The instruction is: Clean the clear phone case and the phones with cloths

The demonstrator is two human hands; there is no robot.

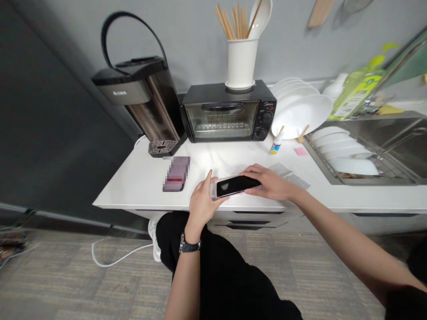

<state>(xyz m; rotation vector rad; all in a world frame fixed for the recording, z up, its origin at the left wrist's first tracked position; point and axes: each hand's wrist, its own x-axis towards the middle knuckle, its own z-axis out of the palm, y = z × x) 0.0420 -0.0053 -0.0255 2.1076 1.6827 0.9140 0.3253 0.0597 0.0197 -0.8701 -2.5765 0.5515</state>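
A smartphone [235, 185] with a dark screen lies face up, low over the white counter, between my two hands. My right hand [263, 181] grips its right end, thumb on the near edge and fingers on the far edge. A translucent, whitish phone case [213, 190] shows around the phone's left end and along its far edge. My left hand [204, 195] holds the left end of this case, with one finger pointing up and away. How far the phone sits inside the case I cannot tell. Thin clear plastic sheets [293, 178] lie beside my right wrist.
A second phone [176, 173], blurred out, rests on the counter [123, 186] at left. Behind stand a water dispenser [150, 102], a toaster oven [227, 115] and a small bottle [275, 144]. White plates [303, 109], a pink note [300, 151] and a sink [400, 178] are at right.
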